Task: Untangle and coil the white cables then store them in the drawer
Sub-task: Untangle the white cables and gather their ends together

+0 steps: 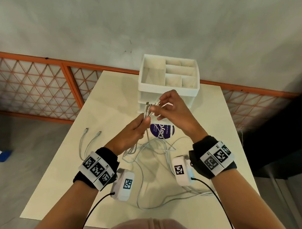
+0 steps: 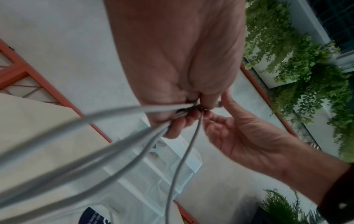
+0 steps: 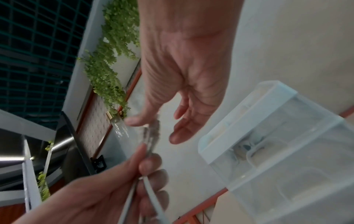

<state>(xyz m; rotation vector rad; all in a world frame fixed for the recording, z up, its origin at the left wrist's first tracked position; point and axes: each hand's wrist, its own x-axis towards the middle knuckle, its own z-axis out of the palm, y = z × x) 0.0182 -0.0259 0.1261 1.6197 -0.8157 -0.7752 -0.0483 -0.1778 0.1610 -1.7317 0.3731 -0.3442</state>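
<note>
The cables [image 1: 150, 147] are white. The box [image 1: 169, 77] is white too. The sticker [image 1: 163, 131] is dark blue. The fence [image 1: 35, 83] is orange.

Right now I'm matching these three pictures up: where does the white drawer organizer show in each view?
Head: the white drawer organizer stands at the table's far edge, just beyond both hands.
Left wrist: lower centre, behind the hanging white cables, its translucent drawers facing the camera.
Right wrist: lower right, filling that corner.
Shared landmark: the orange-framed lattice railing, also in the left wrist's upper left.
</note>
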